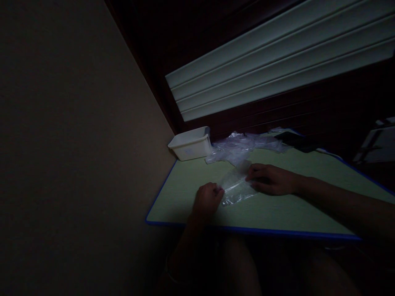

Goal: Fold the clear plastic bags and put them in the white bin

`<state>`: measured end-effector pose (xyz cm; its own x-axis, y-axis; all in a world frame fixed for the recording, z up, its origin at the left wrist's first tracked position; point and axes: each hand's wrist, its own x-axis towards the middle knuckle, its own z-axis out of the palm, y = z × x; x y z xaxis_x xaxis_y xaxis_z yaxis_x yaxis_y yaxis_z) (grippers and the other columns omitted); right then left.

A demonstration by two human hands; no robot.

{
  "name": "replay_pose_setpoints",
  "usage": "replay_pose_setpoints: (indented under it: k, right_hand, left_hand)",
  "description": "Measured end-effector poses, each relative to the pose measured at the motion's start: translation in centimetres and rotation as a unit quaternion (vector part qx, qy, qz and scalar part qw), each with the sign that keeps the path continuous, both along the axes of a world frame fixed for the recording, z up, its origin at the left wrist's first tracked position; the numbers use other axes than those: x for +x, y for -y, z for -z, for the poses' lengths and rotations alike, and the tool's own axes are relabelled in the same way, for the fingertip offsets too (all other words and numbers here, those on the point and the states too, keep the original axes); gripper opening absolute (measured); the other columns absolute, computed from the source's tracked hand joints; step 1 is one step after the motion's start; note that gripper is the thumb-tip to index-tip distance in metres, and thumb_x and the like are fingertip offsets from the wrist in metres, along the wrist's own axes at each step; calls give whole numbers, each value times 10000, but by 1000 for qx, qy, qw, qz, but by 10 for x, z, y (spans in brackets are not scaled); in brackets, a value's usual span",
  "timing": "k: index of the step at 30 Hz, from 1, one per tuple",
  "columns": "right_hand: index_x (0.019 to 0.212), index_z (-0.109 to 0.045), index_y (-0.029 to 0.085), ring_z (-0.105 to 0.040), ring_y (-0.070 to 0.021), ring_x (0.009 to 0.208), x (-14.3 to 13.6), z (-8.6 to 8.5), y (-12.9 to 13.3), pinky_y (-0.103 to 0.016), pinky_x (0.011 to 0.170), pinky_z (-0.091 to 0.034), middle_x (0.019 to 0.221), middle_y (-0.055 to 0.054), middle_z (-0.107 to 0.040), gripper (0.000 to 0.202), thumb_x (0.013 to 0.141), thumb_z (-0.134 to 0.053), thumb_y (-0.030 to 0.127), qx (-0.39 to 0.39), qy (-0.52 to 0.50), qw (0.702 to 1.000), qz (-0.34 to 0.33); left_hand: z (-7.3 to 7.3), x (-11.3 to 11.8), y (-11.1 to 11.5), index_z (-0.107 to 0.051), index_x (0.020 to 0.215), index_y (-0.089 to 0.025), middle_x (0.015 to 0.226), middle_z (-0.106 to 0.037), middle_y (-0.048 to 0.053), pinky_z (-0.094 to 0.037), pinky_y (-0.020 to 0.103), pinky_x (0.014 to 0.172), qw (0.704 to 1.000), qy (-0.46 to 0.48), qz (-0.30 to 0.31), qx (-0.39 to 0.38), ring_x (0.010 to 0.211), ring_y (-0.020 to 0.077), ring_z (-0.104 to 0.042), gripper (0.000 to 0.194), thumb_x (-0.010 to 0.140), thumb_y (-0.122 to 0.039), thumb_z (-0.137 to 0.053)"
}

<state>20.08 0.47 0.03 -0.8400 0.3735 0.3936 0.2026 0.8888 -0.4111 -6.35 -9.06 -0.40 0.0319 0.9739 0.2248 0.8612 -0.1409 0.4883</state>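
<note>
A clear plastic bag [237, 190] is stretched between my two hands, just above or on the pale green table [277, 213]. My left hand [208, 199] pinches the bag's left edge between thumb and fingers. At the bag's right side, my right hand [268, 179] has its fingers closed on the plastic. Behind the hands lies a loose pile of clear plastic bags [243, 144], spread along the back of the table.
A white plastic bin [191, 148] stands at the table's back left corner, beside the wall [92, 156]. A dark flat item [296, 141] lies at the back right. Blue edging [262, 231] runs round the table. Behind it rises a dark wooden panel with pale slats [262, 65].
</note>
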Motion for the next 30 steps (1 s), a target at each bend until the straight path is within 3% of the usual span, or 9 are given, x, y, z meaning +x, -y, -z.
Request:
replay_pose_setpoints:
  k: [7,17,20,23,26,30]
  right_hand:
    - [1023,-685,154,-607,-219,878,0,-1,1,-351,803,-482,980,-110,-620,265,896,-534,331,-12,-12,1000,3]
    - [931,-702,189,-611,-204,801,2,3,-3,-330,728,-472,959,-92,-626,246,883,-543,370,-37,-45,998,9]
    - [840,-677,191,-597,-187,741,2,1,-2,-318,677,-462,914,-79,-614,222,882,-532,354,-41,-71,996,45]
    - [747,-585,200,-552,-172,661,2,1,-3,-308,621,-437,773,-39,-576,182,854,-547,343,-36,-100,986,131]
    - [850,-549,203,-537,-178,638,4,4,-8,-309,588,-428,746,-24,-576,167,788,-605,347,-37,-115,968,222]
    - [1149,-541,189,-615,-236,856,4,8,-15,-349,717,-483,1093,-107,-631,434,763,-633,363,-48,-132,965,220]
  left_hand:
    - [-1,0,4,-676,993,-166,940,-668,51,-458,268,787,995,40,74,55,850,163,-600,204,858,-242,-544]
    - [11,-2,6,-706,955,-188,1019,-702,57,-498,271,840,985,95,102,103,954,175,-637,206,899,-207,-509]
    - [13,-4,6,-711,958,-191,1022,-703,57,-507,270,835,983,105,101,108,943,171,-644,207,894,-194,-513]
    - [15,-6,5,-712,975,-185,1026,-703,58,-511,261,818,982,115,104,110,924,164,-649,206,890,-189,-523]
    - [18,-8,3,-715,959,-175,1010,-705,59,-511,254,806,980,124,104,111,915,159,-650,194,881,-182,-538]
    - [19,-9,2,-718,948,-173,1003,-708,55,-505,251,803,978,145,107,108,913,156,-650,187,878,-181,-544]
